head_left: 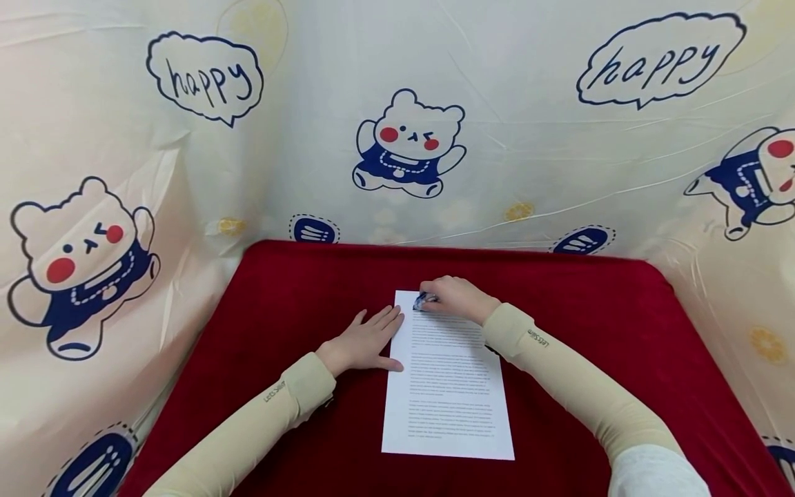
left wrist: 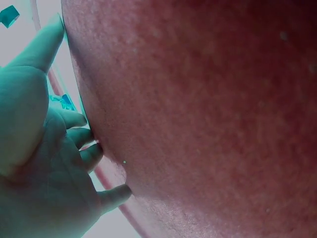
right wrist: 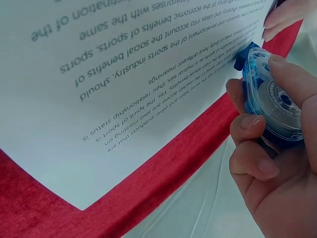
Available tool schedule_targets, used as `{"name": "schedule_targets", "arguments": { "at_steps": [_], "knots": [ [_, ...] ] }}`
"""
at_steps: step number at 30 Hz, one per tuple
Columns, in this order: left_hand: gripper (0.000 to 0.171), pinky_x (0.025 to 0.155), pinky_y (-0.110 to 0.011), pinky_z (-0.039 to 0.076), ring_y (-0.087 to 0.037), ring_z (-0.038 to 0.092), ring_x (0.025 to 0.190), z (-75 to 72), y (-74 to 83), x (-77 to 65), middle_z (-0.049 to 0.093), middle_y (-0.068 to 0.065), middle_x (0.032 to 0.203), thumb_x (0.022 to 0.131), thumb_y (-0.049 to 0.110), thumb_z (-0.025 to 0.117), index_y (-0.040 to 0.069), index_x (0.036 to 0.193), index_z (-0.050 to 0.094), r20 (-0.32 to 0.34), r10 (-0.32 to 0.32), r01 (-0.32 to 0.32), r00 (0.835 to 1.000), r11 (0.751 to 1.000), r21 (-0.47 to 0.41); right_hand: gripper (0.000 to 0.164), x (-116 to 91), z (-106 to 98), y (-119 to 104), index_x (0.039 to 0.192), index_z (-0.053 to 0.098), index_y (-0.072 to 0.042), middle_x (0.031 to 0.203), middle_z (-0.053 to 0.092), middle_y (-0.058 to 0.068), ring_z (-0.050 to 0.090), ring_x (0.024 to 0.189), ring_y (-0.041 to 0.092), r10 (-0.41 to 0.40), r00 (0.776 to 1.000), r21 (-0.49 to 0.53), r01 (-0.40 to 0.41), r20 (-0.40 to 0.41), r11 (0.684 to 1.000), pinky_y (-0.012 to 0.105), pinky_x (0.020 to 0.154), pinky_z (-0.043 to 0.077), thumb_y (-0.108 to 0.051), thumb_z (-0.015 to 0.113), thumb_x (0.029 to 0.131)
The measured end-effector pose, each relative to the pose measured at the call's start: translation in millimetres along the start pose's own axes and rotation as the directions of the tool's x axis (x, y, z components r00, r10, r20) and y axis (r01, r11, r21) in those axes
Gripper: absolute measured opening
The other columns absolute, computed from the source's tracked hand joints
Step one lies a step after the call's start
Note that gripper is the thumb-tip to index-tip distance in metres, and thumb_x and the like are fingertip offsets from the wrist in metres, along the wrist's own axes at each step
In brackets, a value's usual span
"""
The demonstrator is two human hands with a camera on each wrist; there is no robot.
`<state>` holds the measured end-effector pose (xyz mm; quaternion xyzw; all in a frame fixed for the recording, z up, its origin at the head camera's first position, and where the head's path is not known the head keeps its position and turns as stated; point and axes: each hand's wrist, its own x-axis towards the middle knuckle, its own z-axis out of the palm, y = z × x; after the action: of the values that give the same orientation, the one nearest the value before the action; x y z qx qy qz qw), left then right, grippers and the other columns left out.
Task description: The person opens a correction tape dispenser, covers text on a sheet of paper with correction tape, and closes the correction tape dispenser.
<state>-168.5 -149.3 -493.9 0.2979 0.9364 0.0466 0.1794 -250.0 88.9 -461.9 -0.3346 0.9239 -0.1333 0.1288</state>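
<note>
A printed sheet of paper [head_left: 447,414] lies on the red cloth, its lines of text running across it. My right hand [head_left: 462,298] grips a blue, clear-cased correction tape [right wrist: 272,99] between thumb and fingers. The tape's tip is right at the printed lines near the top of the sheet. With fingers spread, my left hand [head_left: 363,343] rests at the sheet's left edge, fingertips and thumb on the margin. In the left wrist view the palm side of the left hand [left wrist: 49,148] shows over the red cloth.
The red cloth [head_left: 298,297] covers the table and spreads around the paper on all sides. A pale curtain [head_left: 310,124] printed with cartoon bears hangs behind and along both sides of the table.
</note>
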Motion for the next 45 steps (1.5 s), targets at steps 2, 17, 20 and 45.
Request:
{"name": "schedule_targets", "arguments": {
  "at_steps": [2, 17, 20, 45],
  "knots": [
    [0.105, 0.123, -0.064, 0.017, -0.026, 0.012, 0.161, 0.0, 0.2, 0.4, 0.016, -0.009, 0.174, 0.092, 0.068, 0.065, 0.008, 0.166, 0.023, 0.008, -0.003, 0.003, 1.000, 1.000, 0.004, 0.018, 0, 1, 1, 0.113, 0.069, -0.017, 0.098, 0.071, -0.003, 0.062, 0.084, 0.014, 0.005, 1.000, -0.006, -0.005, 0.003, 1.000, 0.031, 0.087, 0.057, -0.029, 0.073, 0.100],
    [0.105, 0.123, -0.064, 0.019, -0.026, 0.016, 0.161, -0.1, 2.4, -1.3, 0.019, -0.009, 0.174, 0.091, 0.068, 0.068, 0.007, 0.166, 0.026, -0.001, -0.006, 0.006, 1.000, 1.000, -0.008, 0.021, -2, 5, -2, 0.117, 0.068, -0.014, 0.103, 0.072, 0.002, 0.061, 0.085, 0.016, -0.022, 1.000, -0.096, 0.021, -0.008, 0.995, 0.033, 0.085, 0.058, -0.025, 0.073, 0.100],
    [0.106, 0.123, -0.063, 0.019, -0.025, 0.014, 0.161, 1.1, 1.9, -0.7, 0.018, -0.008, 0.174, 0.090, 0.069, 0.067, 0.008, 0.166, 0.024, 0.004, -0.015, 0.015, 1.000, 1.000, -0.002, 0.023, -3, 5, -2, 0.119, 0.069, -0.014, 0.105, 0.072, 0.003, 0.062, 0.086, 0.016, -0.014, 1.000, -0.103, 0.014, -0.009, 0.995, 0.034, 0.086, 0.058, -0.026, 0.073, 0.100],
    [0.105, 0.123, -0.062, 0.019, -0.028, 0.016, 0.160, -4.6, 3.5, -0.8, 0.019, -0.009, 0.174, 0.091, 0.067, 0.069, 0.008, 0.166, 0.025, 0.003, -0.016, 0.016, 1.000, 1.000, -0.006, 0.025, -9, 7, 12, 0.120, 0.067, -0.017, 0.103, 0.071, 0.000, 0.062, 0.084, 0.015, 0.013, 1.000, -0.099, -0.014, -0.011, 0.995, 0.031, 0.085, 0.058, -0.030, 0.073, 0.100]
  ]
}}
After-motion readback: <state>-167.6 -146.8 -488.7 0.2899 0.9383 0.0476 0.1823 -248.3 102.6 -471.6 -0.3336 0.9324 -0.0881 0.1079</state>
